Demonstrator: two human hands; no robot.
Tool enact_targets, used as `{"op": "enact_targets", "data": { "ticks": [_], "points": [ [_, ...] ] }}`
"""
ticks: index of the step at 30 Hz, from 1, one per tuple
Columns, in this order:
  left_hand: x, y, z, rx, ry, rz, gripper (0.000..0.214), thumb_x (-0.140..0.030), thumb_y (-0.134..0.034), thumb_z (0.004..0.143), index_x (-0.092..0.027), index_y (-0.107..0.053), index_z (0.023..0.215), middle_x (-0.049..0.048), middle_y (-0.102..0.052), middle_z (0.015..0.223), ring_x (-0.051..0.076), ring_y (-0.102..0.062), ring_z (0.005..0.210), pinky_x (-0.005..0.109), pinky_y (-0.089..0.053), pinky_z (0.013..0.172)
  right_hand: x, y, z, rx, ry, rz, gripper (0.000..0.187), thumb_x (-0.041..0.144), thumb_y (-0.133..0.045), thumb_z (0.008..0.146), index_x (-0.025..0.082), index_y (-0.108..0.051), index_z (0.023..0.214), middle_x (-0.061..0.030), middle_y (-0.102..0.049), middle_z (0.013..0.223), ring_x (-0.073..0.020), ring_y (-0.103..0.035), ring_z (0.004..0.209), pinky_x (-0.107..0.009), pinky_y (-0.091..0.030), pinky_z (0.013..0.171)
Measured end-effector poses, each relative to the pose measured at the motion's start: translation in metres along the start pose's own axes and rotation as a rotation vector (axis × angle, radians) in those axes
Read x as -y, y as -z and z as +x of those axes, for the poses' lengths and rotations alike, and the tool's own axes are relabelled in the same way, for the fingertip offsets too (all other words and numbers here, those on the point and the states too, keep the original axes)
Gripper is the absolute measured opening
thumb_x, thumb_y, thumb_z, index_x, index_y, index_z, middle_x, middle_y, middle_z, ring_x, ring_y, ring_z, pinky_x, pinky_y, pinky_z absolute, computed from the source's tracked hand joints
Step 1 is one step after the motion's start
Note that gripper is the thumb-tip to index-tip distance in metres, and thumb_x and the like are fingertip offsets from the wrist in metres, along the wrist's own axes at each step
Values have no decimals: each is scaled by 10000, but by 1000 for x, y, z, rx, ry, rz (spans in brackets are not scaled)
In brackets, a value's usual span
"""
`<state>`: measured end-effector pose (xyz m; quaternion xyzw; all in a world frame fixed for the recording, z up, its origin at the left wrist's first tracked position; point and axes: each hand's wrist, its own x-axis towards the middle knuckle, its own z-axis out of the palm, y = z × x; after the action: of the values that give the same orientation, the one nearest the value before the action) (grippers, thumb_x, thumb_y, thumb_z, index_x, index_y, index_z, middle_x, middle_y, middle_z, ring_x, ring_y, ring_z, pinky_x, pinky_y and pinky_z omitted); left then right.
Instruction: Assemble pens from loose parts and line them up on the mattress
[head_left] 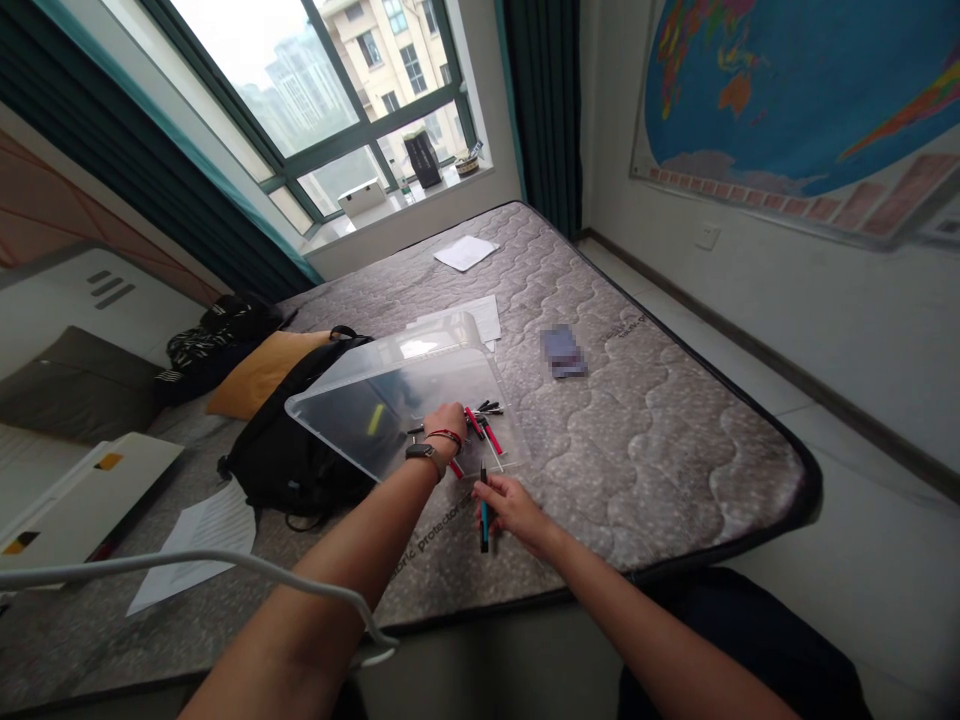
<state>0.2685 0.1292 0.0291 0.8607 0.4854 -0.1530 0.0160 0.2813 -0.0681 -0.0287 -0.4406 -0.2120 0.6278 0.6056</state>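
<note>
1. At the far left, a white panel point(127, 490) and a printed sheet point(196, 545) are laid on the mattress point(675, 430). A pale cable point(225, 560) is stretched across the near left foreground, where the left forearm could be snagged.
2. A black backpack point(289, 450) is set to the left of a transparent container point(337, 415); sideways shift of the container is probably limited by it.
3. The left hand point(446, 422) is placed at the container, over the tools. Its fingers are hidden, so whether anything is gripped cannot be told.
4. Red-handled tools point(491, 437) are clustered beside the left hand, apparently inside the container, whose wall presumably keeps them from scattering.
5. A teal-and-black tool point(484, 525) is held between the fingers and thumb of the right hand point(517, 510), just near of the cluster. It is gripped along its shaft with the tip directed to the far side, presumably for fine control.
6. A blurred blue-grey item point(562, 352) is located farther right, apart from both hands.
7. The widest room for movement is found on the right of the mattress, bounded by its dark right edge. The near edge is passed over by both forearms; a tool released there could roll off.
</note>
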Motion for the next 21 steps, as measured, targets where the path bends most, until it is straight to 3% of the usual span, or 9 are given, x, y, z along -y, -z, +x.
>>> {"op": "enact_targets", "data": {
  "ticks": [9, 21],
  "points": [
    [-4, -4, -8, -41, -8, 9, 313, -294, -475, 896, -158, -739, 995, 185, -722, 1012, 287, -694, 920, 323, -513, 731, 2, -1, -2, 2, 10, -4, 460, 618, -631, 739, 177, -551, 845, 37, -593, 619, -114, -602, 497, -177, -403, 391],
    [0, -6, -5, -25, -72, 2, 209, -276, -602, 770, -169, -736, 890, 174, -727, 965, 292, -689, 887, 329, -499, 723, -1, 0, 0, 4, 6, -10, 456, 609, -625, 750, 170, -572, 863, 29, -604, 628, -116, -612, 506, -172, -413, 389]
  ]
}}
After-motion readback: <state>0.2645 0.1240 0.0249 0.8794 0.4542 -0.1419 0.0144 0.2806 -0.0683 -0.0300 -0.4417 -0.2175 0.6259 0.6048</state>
